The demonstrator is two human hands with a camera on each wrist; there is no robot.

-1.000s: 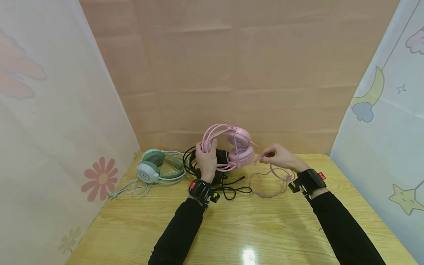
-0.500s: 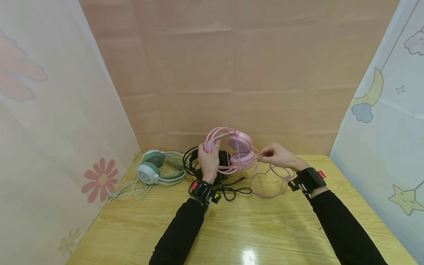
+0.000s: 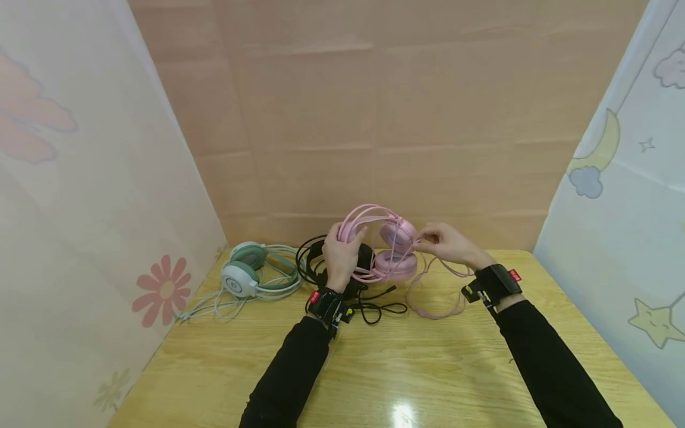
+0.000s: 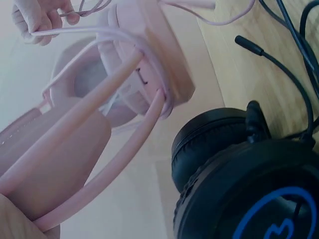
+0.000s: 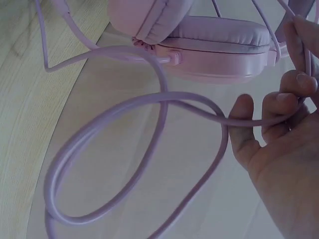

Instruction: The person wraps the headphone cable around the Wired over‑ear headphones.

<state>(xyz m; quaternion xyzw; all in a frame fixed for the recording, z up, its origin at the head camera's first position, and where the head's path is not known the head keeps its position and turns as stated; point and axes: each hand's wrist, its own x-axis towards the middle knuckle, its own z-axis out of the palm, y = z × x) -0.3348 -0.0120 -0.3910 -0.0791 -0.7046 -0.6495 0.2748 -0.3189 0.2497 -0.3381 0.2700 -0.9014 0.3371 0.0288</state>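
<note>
From where I stand, the left hand is curled round the headband of the pink headphones, held up over the back of the table, beside a black headset. The right hand pinches their pink cord near the ear cups, its grip nearly closed. White-and-green headphones lie to the left.

The left wrist view shows a blue ring on the black headset, unseen from the head; the right wrist view shows the cord crossing itself in loops and running across the fingers.

From the head, the left hand covers part of the black headset, and I can't tell whether the pink pair touches it. The left hand is mostly cut off in its own wrist view, and the right hand's edge in its own.

Compared with half a second ago, the right hand is closer to the ear cups, and the pink headphones have shifted slightly right.
</note>
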